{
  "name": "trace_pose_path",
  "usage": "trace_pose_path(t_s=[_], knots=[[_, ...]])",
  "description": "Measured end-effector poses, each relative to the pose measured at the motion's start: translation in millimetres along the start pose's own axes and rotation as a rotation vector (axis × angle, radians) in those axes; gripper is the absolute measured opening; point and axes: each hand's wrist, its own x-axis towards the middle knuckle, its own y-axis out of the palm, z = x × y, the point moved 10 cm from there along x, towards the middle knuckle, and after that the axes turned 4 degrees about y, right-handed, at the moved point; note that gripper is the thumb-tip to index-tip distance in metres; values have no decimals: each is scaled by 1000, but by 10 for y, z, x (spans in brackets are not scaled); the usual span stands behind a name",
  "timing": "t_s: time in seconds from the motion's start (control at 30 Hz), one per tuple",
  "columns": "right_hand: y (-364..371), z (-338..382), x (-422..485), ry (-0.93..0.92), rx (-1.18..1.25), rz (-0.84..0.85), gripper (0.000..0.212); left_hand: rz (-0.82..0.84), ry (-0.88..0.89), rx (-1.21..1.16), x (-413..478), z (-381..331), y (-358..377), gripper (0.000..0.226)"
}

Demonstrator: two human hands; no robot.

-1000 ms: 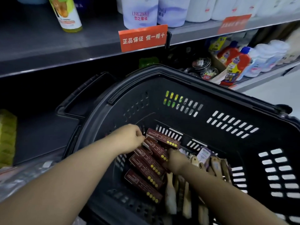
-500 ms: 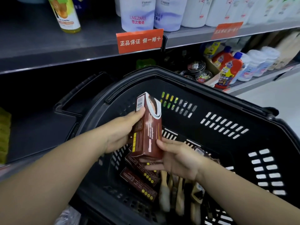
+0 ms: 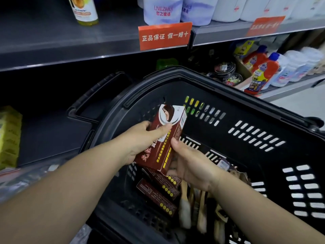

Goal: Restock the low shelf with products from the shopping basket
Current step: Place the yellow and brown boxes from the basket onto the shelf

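Observation:
A brown box (image 3: 166, 138) with white and yellow print is held tilted above the black shopping basket (image 3: 246, 103). My left hand (image 3: 140, 140) grips its upper left side, thumb across the front. My right hand (image 3: 190, 164) grips its lower right end from below. More brown boxes (image 3: 156, 196) lie stacked in the basket's bottom, with several wooden-handled brushes (image 3: 193, 208) beside them. The low shelf (image 3: 49, 134) is dark and sits to the left behind the basket.
Yellow packs (image 3: 8, 136) stand at the low shelf's far left. The upper shelf (image 3: 105, 46) carries white bottles (image 3: 163, 9), a yellow bottle (image 3: 84, 9) and orange price signs (image 3: 164, 36). Red and white bottles (image 3: 263, 69) and dark tubs (image 3: 225, 71) fill the lower shelf at right.
Both hands went from reaching among the boxes in the basket to lifting one brown box out. Since half a second ago the box has turned front side up.

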Motion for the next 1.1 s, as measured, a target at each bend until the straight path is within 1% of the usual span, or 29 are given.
trace_pose_path(t_s=[0.07,0.13,0.17,0.2,0.23,0.27,0.3,0.33,0.37,0.4,0.47,0.53,0.6,0.63,0.67,0.7,0.73,0.8,0.83,0.87,0.9,1.0,1.03,1.1], knots=[[-50,12,57,0,14,-2,61,11,-58,7,11,30,-4,66],[-155,63,147,-20,9,-13,54,-17,-81,9,27,34,-40,52],[-269,89,215,-36,-29,-73,47,-49,-81,13,34,27,-70,46],[-454,99,296,-39,-116,-190,41,-82,-77,22,39,25,-104,41],[-723,91,375,-29,-262,-360,38,-116,-75,37,29,18,-137,41],[-1008,97,429,-13,-482,-544,35,-146,-69,68,22,11,-166,44],[-1230,98,492,26,-755,-670,36,-174,-60,128,17,-1,-195,52],[-1399,28,588,104,-1006,-709,41,-197,-51,209,27,-5,-223,61],[-1540,-103,684,197,-1190,-696,48,-217,-41,294,26,-23,-240,66],[-1650,-243,757,277,-1313,-675,53,-232,-33,359,26,-38,-257,66],[-1784,-448,825,365,-1475,-690,59,-237,-30,406,20,-49,-257,60],[-1834,-537,851,390,-1583,-714,57,-211,-51,405,14,-22,-220,58],[-1831,-546,841,378,-1552,-710,46,-186,-69,416,14,-5,-195,55],[-1823,-505,804,346,-1466,-712,40,-184,-81,417,10,1,-191,55],[-1805,-454,739,302,-1327,-719,35,-185,-94,409,22,24,-192,56],[-1773,-399,646,246,-1127,-725,33,-193,-105,403,37,44,-196,58],[-1708,-367,539,191,-854,-714,31,-205,-115,398,53,65,-207,59],[-1441,-355,353,103,-264,-599,32,-229,-132,361,54,87,-218,58],[-1309,-322,267,67,-86,-538,34,-230,-138,324,57,100,-210,57],[-1192,-269,182,42,-7,-492,37,-225,-143,287,59,114,-193,56],[-1077,-208,100,20,24,-448,41,-216,-147,264,52,121,-174,56],[-819,22,-114,-69,11,-362,43,-159,-156,220,21,123,-95,54],[-762,115,-180,-122,-18,-343,41,-134,-144,183,27,118,-57,50],[-654,340,-305,-270,-172,-313,37,-87,-102,114,41,94,14,37]])
